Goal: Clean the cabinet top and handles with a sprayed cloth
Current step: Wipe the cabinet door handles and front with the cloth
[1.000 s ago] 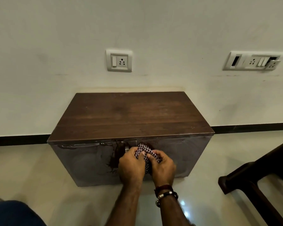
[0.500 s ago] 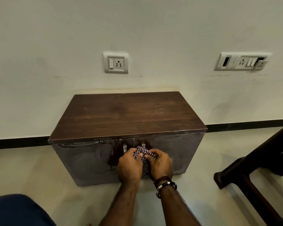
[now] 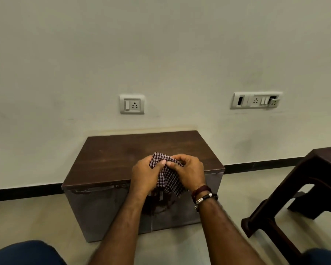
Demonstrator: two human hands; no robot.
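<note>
Lifted off the handles since a second ago, both hands now bunch the cloth (image 3: 168, 175) before the cabinet (image 3: 111, 161) top's front edge. I see my left hand (image 3: 145, 175) and right hand (image 3: 191, 173) pinching its purple-and-white checks, folds drooping toward six o'clock.

Handles hidden: both hands (image 3: 147, 176) and the checked cloth (image 3: 168, 178) cover the cabinet (image 3: 107, 207) front's upper middle. Dark stool (image 3: 298, 197) cut by right edge. Blue-clad knee (image 3: 23, 253) cut by bottom edge.
</note>
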